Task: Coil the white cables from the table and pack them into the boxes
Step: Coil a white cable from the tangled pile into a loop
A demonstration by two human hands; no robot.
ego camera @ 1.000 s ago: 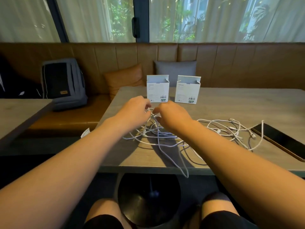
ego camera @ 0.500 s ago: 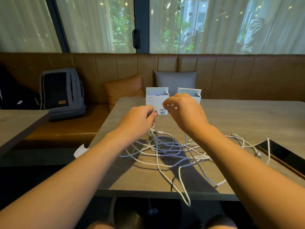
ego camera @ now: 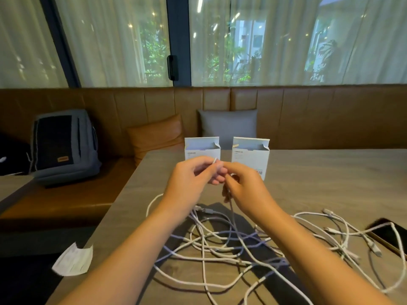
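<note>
Light, limp white cable (ego camera: 220, 236): pinched at connector end by left hand (ego camera: 193, 175) and right hand (ego camera: 246, 190); grip there, near the boxes (ego camera: 202, 148).

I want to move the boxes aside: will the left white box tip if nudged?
Likely yes. The left white box stands upright on a narrow base with its top flaps open, so it looks empty and light. Pushed low, it would probably slide on the table.
</note>
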